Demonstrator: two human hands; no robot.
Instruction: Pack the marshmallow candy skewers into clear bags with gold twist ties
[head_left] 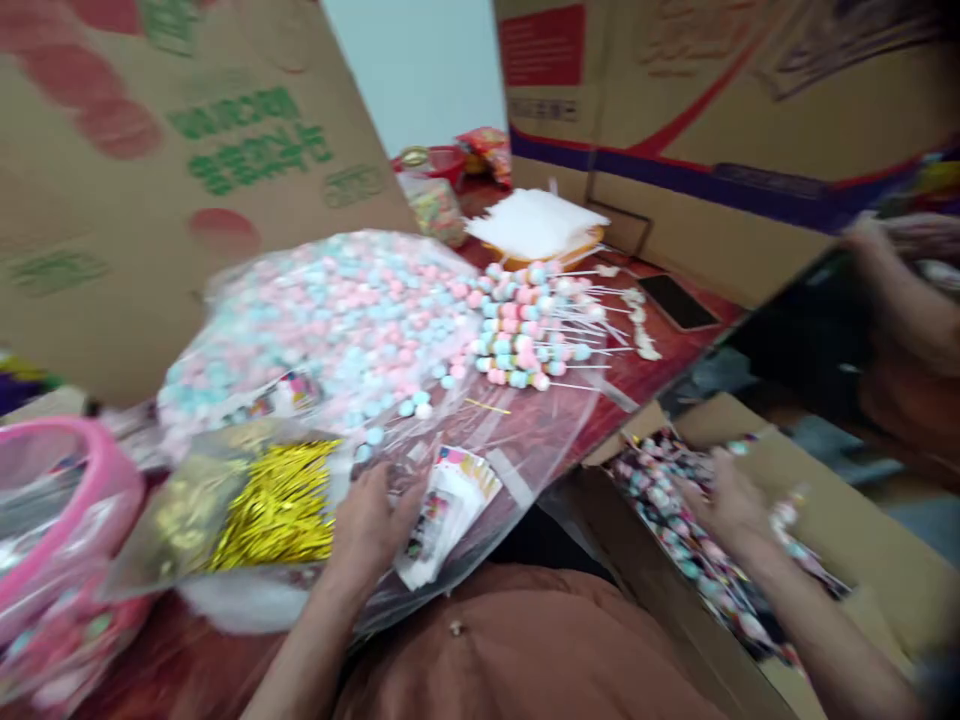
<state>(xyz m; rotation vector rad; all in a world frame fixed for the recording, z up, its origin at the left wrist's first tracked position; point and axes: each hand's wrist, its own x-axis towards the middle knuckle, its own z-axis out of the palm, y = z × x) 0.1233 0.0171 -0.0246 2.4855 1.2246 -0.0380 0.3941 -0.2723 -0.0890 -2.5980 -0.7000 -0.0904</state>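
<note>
My left hand [379, 515] rests palm down on the clear plastic sheet, its fingers apart. It lies between a pack of gold twist ties [281, 505] and a small stack of printed white bags [450, 510]. My right hand [727, 500] reaches into an open cardboard box [847, 510] at the lower right. Its fingers are smeared by motion among wrapped marshmallow skewers [675, 520]. Whether it holds one of them cannot be made out. Beyond my left hand, unwrapped marshmallow skewers [517, 335] lie in a pile, white sticks pointing right.
A large clear bag of pink, blue and white marshmallows [337, 310] covers the table's left half. Near it stand a pink-rimmed basket [105, 470], a white stack [532, 222] and a phone [677, 302]. Tall cartons [285, 80] wall the back. Another person's arm [900, 290] shows at right.
</note>
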